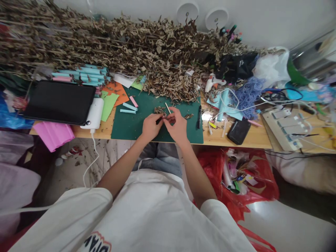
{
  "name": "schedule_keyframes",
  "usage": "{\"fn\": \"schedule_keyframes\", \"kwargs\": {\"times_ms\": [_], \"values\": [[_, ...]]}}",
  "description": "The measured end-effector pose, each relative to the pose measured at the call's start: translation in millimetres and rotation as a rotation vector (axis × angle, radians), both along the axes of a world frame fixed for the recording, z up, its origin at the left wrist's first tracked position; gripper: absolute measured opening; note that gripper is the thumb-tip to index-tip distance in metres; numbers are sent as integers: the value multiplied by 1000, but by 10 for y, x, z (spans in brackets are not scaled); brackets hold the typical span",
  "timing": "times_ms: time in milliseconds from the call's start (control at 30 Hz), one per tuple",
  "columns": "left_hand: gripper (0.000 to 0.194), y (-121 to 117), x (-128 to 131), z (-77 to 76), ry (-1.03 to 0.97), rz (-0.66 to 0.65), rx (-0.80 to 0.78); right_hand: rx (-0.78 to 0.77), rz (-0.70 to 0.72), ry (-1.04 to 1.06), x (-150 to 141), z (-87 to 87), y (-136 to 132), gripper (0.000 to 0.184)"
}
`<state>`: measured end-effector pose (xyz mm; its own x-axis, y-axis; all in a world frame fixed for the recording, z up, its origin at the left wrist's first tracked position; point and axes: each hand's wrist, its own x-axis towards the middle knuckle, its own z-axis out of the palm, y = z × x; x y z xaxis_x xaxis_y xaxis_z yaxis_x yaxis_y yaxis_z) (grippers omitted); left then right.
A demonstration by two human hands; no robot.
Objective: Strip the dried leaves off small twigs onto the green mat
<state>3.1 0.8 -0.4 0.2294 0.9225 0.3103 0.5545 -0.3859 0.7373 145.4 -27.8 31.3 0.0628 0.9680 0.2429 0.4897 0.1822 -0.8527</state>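
Wooden tabletop runs along a pale wall, with a long bank of dried plant stalks across its back and a green cutting mat at the near edge. Take the meeting fingertips as the clock's centre, twelve pointing away from the body.

Left hand and right hand meet low over the mat, thumbs and fingertips drawn close together, apparently pinching a small brown scrap between them. Pale stick juts from the right hand towards twelve; which fingers grip it I cannot tell.

Working the scrap well, I judge, calls for a light pinch, since dry leaf looks likely to crumble: steady it with the left, make small movements with the right, and keep the stick's tip clear. Staying low over the mat should let crumbs fall where they can be gathered.

One leaf clump lies just beside the fingers at eleven, handy for the left; another leaf bit sits near three, short of the black pen. Blue paper rolls rest at ten, best kept out of the elbows' sweep.
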Motion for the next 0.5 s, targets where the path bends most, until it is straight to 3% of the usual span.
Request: {"fn": "schedule_keyframes", "kwargs": {"times_ms": [300, 500], "values": [[17, -6, 1, -9, -36, -10, 34, 31, -47, 56, -1, 105, 61, 11], [17, -11, -4, -8, -28, -21, 38, 144, -7, -144, 33, 130, 56, 15]]}}
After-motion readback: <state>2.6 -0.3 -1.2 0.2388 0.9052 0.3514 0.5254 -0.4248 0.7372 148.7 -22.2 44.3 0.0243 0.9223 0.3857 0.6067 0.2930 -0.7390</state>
